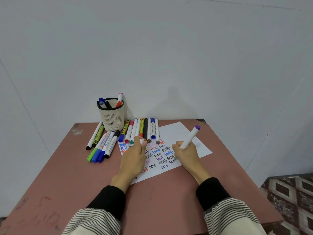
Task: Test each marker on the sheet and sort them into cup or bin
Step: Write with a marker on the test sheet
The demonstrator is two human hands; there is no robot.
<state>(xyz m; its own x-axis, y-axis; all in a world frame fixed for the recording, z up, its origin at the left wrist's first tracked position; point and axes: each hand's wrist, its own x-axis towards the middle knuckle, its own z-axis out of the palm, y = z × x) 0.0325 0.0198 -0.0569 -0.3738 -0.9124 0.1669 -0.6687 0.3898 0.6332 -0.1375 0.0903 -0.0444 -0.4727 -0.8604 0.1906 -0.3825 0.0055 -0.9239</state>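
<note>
Marker in use: purple-ended marker [189, 137], centre right of the frame, held slanted with its tip down on the sheet [177, 133].
Right hand: right hand [185, 150] has its fingers curled tight round the lower barrel in a writing grip.
Left hand: left hand [135, 154] rests on the sheet, pinching what looks like a small white cap [142, 141].
Handling: likely light, rigid and smooth; best gripped low on the barrel, near the tip.
Other markers: row of markers [141, 130] along the sheet's upper edge; second group [101, 143] left of centre.
Cup: mesh cup [112, 114] upper left of centre, already holding several markers.
Hidden: writing tip sits behind the fingers; no bin in view; table [67, 175] cut off at the bottom.
</note>
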